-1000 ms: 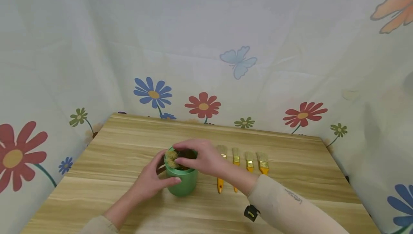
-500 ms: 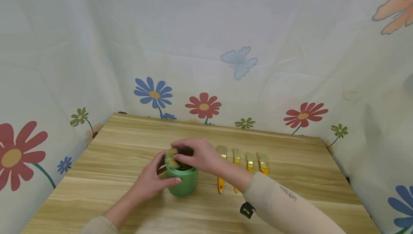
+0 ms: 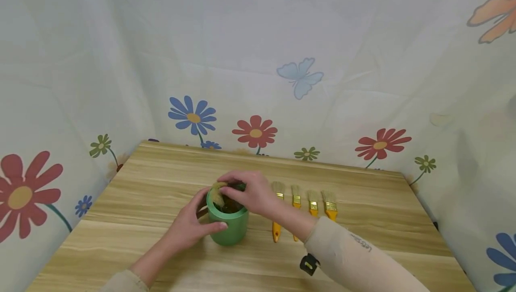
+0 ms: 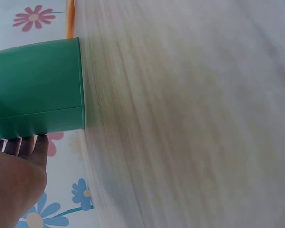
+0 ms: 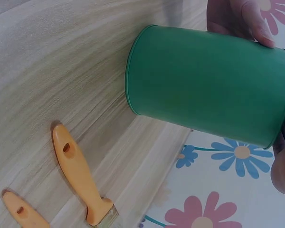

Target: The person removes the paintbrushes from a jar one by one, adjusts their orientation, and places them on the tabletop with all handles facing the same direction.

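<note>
A green cylindrical container [image 3: 229, 233] stands upright on the wooden table. My left hand [image 3: 186, 225] grips it from the left, thumb across its front and fingers round the far side. In the left wrist view, several fingers [image 4: 39, 151] lie along its wall. A tan, soft, fuzzy-looking piece [image 3: 218, 198] sits at the left part of the container's mouth, its exact kind unclear. My right hand [image 3: 251, 192] reaches over the mouth and pinches this piece between thumb and fingers. The container's inside looks dark. In the right wrist view, the green wall [image 5: 204, 85] hides the tan piece.
Several paintbrushes with yellow-orange handles lie in a row right of the container, the nearest brush [image 3: 277, 188] partly behind my right wrist. A floral cloth backdrop [image 3: 258, 59] rises behind the table [image 3: 169, 166]. A dark strap [image 3: 309, 264] hangs at the right sleeve.
The tan piece has bunched and lifted slightly at the container's mouth, showing more of the dark inside. My right hand has shifted slightly; the left hand and container have stayed put.
</note>
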Demonstrator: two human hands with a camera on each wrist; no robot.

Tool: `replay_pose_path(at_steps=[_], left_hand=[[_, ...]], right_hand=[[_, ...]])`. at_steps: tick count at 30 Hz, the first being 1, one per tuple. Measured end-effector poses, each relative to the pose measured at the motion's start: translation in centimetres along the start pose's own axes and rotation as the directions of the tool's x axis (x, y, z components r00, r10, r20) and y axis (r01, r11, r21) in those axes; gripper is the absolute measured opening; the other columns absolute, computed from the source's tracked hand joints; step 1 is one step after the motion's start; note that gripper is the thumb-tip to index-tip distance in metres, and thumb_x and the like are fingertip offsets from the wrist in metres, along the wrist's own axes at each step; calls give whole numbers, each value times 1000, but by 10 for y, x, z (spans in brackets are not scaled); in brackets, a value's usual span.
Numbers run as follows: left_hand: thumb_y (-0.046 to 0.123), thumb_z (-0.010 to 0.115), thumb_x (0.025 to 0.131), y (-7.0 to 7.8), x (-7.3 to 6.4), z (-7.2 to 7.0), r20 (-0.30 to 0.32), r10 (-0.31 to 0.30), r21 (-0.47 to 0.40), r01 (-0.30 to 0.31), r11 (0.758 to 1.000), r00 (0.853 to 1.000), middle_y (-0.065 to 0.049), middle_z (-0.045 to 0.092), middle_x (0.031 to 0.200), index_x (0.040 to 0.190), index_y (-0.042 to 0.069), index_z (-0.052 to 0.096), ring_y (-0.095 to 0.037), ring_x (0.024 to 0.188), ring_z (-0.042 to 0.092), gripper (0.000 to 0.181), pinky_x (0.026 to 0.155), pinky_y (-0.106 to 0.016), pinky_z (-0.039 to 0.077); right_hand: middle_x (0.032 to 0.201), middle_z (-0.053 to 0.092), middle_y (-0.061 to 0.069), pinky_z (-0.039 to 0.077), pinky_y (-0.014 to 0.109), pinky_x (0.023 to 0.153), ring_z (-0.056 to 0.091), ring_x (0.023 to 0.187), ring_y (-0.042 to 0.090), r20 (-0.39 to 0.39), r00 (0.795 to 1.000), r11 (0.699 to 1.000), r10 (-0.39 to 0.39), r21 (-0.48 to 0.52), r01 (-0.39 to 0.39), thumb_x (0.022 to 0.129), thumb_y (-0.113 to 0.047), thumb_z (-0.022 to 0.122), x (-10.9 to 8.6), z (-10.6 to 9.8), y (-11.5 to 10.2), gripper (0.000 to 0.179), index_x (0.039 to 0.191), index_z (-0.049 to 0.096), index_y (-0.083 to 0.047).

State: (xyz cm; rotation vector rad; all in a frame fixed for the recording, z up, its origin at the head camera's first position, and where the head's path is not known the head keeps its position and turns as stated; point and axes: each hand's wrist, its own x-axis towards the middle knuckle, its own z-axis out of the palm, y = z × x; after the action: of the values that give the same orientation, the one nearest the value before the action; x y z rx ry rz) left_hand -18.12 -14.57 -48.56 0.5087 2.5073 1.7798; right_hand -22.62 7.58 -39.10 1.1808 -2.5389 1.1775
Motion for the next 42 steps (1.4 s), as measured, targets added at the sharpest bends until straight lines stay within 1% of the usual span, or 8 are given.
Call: replay_pose_path(at_steps=[6, 13, 23, 27, 33, 35, 39, 42], left_hand=[[31, 93, 86, 0, 0, 0, -9, -8, 3, 8, 1000, 1000, -10, 53, 159, 161, 20, 41, -37, 147, 49, 92, 120, -61, 44], [30, 92, 87, 1, -1, 1, -3, 9, -2, -9, 1000, 1000, -12, 53, 158, 160, 20, 43, -40, 147, 48, 88, 119, -62, 44], [29, 92, 88, 2, 0, 0, 2, -9, -13, 9, 1000, 1000, -11, 51, 160, 159, 21, 42, -38, 149, 47, 88, 121, -59, 44], [28, 91, 88, 3, -1, 1, 2, -1, -16, 1, 1000, 1000, -12, 53, 158, 159, 20, 43, -39, 148, 48, 87, 120, -61, 44], [28, 92, 87, 2, 0, 0, 0, 11, -19, -11, 1000, 1000, -12, 53, 158, 158, 19, 43, -39, 148, 48, 86, 120, -61, 44], [28, 92, 87, 2, 0, 0, 1, 11, -17, -11, 1000, 1000, -12, 53, 158, 159, 18, 43, -38, 148, 47, 87, 120, -61, 45], [29, 92, 87, 1, 1, -1, 5, 0, -10, 0, 1000, 1000, -12, 52, 159, 160, 17, 40, -37, 148, 47, 90, 120, -59, 45], [30, 93, 87, 1, 2, -1, 7, -14, -12, 14, 1000, 1000, -13, 52, 159, 160, 17, 40, -37, 148, 48, 92, 120, -59, 45]], right_hand=[[113, 80, 3, 63, 20, 88, 76, 102, 13, -23, 1000, 999, 1, 32, 0, 100, -13, 78, -1, -4, 1, 22, 122, 78, -9], [115, 80, 1, 61, 18, 91, 74, 104, 9, 11, 998, 998, -54, -36, 54, 99, -17, 79, -2, 0, 4, 23, 121, 79, -10], [119, 78, 2, 59, 18, 96, 73, 106, 10, 76, 995, 990, -66, -123, 75, 96, -16, 83, 0, 3, 2, 33, 128, 75, -10], [118, 78, 3, 60, 18, 95, 73, 105, 12, 59, 995, 986, -82, -141, 90, 97, -13, 82, 1, 3, 3, 30, 127, 75, -9], [115, 79, 5, 63, 22, 90, 75, 101, 15, 14, 993, 985, -117, -124, 118, 98, -9, 80, 4, 1, 5, 27, 125, 76, -7], [114, 79, 5, 64, 24, 88, 75, 100, 15, 2, 994, 989, -110, -101, 109, 98, -9, 80, 5, -1, 4, 27, 125, 76, -7], [111, 80, 4, 64, 23, 85, 75, 99, 12, -26, 999, 999, -47, -10, 47, 100, -13, 78, 7, -2, 2, 25, 124, 77, -8], [110, 80, 3, 64, 24, 86, 75, 99, 11, -42, 999, 999, 5, 46, -3, 101, -16, 77, 7, -2, 1, 24, 124, 77, -8]])
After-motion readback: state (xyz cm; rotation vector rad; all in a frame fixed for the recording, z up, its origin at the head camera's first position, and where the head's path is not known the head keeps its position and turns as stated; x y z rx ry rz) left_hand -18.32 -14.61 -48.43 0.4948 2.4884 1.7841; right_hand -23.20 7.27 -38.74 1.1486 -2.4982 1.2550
